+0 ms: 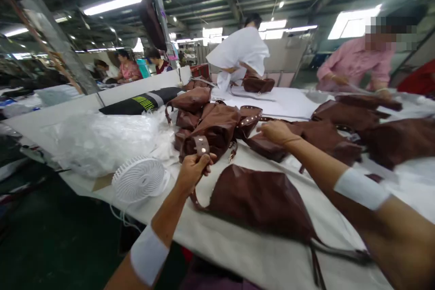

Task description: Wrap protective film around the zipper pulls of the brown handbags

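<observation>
My left hand (193, 172) is closed around a brown bag strap (202, 146), whose studded end stands up above the thumb. Farther right, my right hand (278, 132) is closed with its fingertips on another stretch of studded strap (251, 120). Whether both hands hold one strap, I cannot tell. Behind my left hand lies a heap of dark brown bags (219, 122). Closest to me, a single brown bag (260, 199) rests on its side on the pale table (217, 242), its strap trailing right.
A white fan (140, 179) stands at the table's left edge, beside clear plastic wrapping (102, 140) and a black bundle (142, 102). More brown bags (401, 138) lie at right. Across the table, one person handles a white sheet (241, 52); another in pink (356, 61) works at right.
</observation>
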The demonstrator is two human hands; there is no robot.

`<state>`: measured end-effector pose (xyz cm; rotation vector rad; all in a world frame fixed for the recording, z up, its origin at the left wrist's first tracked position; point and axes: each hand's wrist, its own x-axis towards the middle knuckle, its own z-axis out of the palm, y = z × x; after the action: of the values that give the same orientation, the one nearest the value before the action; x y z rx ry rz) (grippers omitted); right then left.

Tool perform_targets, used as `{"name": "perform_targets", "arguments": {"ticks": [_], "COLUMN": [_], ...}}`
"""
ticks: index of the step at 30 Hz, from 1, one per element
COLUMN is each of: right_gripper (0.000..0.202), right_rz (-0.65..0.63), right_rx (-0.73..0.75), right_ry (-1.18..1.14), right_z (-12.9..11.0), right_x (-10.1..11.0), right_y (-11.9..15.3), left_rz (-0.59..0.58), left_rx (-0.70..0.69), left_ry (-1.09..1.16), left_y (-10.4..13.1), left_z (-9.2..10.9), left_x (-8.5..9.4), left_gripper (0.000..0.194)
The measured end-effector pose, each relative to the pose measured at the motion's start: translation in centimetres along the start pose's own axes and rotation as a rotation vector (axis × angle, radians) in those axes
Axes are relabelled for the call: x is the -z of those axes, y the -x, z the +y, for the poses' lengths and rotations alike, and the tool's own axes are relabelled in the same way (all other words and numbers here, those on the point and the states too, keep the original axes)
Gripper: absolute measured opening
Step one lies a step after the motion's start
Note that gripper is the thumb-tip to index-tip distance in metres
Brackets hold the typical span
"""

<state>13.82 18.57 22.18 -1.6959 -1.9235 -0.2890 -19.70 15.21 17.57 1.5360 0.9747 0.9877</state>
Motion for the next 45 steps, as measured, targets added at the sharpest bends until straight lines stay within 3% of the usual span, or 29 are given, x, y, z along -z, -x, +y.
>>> {"name": "perform_targets", "arguments": {"ticks": [2, 4, 6, 8, 9, 10, 12, 13, 15, 17, 21, 25, 28, 31, 35, 39, 42, 45], "right_gripper": [0.025, 0.032, 0.036, 0.039, 0.043, 0.045, 0.048, 0.047, 0.038, 0.023, 0.025, 0.021, 0.020, 0.024, 0.035, 0.037, 0.021, 0.013], "right_rz": [-0.006, 0.029, 0.024, -0.027, -0.069, -0.098, -0.192, -0.238, -0.321, -0.371, -0.416, -0.443, -0.227, -0.015, -0.074, -0.192, -0.257, -0.252], "right_rx": [-0.055, -0.117, -0.182, -0.280, -0.341, -0.387, -0.432, -0.454, -0.514, -0.571, -0.579, -0.600, -0.707, -0.879, -1.001, -1.138, -1.213, -1.182], "right_ry": [-0.030, -0.037, -0.026, 0.005, 0.029, 0.056, 0.126, 0.176, 0.285, 0.369, 0.346, 0.083, 0.016, 0.128, 0.204, 0.230, 0.207, 0.168], "right_z": [0.2, 0.7, 0.7, -0.1, -0.5, -0.8, -0.9, -0.6, 0.0, 0.3, -1.2, -3.3, -1.8, 2.6, 8.3, 10.8, 11.5, 12.2], "right_x": [-0.4, 0.3, 1.4, 1.7, 1.4, 0.9, -0.6, -1.3, -2.1, -1.8, 0.3, 1.1, 1.5, 2.4, 2.3, 0.6, -0.3, -0.3], "right_y": [2.8, 8.4, 16.0, 24.2, 27.9, 31.3, 36.0, 37.2, 37.6, 36.2, 32.9, 34.8, 38.9, 41.9, 41.4, 38.8, 38.0, 38.2], "left_rz": [0.071, 0.111, 0.269, 0.415, 0.413, 0.304, -0.156, -0.370, -0.589, -0.603, -0.478, -0.453, -0.434, -0.392, -0.393, -0.582, -0.696, -0.716], "left_rx": [0.126, 0.137, -0.064, -0.385, -0.537, -0.663, -0.823, -0.823, -0.707, -0.568, -0.498, -0.523, -0.529, -0.551, -0.650, -0.703, -0.582, -0.286], "left_ry": [-0.338, -0.714, -0.886, -0.875, -0.830, -0.791, -0.839, -0.914, -1.081, -1.215, -1.339, -1.384, -1.369, -1.299, -1.122, -0.906, -0.714, -0.416], "left_y": [-3.0, -4.3, -3.7, -1.6, -0.1, 1.4, 4.0, 4.7, 4.6, 2.9, -1.0, -2.0, -1.2, 0.8, 5.3, 9.4, 10.5, 9.9], "left_z": [-4.5, -7.7, -8.9, -8.3, -7.7, -7.1, -6.5, -6.7, -8.1, -10.0, -12.3, -12.8, -12.8, -11.7, -9.1, -8.3, -8.8, -9.4], "left_x": [-0.3, -0.1, -0.1, -1.1, -2.2, -3.8, -7.9, -10.0, -13.5, -15.1, -13.9, -12.6, -13.1, -15.1, -19.8, -23.9, -25.9, -28.6], "left_gripper": [0.038, 0.027, 0.022, 0.024, 0.028, 0.033, 0.045, 0.052, 0.064, 0.070, 0.065, 0.060, 0.060, 0.061, 0.058, 0.048, 0.043, 0.042]}}
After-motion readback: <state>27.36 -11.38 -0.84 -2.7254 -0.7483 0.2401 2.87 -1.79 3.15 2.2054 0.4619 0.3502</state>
